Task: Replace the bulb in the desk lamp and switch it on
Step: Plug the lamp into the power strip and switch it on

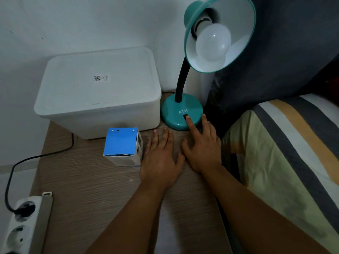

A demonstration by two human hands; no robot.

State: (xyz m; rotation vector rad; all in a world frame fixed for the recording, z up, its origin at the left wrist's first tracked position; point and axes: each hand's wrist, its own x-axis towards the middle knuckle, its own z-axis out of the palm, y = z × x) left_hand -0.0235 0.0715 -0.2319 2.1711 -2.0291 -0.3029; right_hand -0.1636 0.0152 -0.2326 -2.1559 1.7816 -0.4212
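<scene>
On the teal lamp base (181,111), the right hand (201,145) has its straight forefinger on the switch (185,116), the bulb (213,42) sits unlit in the shade, the left hand (161,158) lies flat, fingers extended; one firm press should do.

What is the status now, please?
Right hand open, forefinger on lamp switch. Left hand flat on table. Bulb fitted, looks unlit. Nothing in the way.

Teal lamp (181,111), white bulb (213,43), blue carton (120,143), striped yellow-grey-white bedding (293,136).
</scene>
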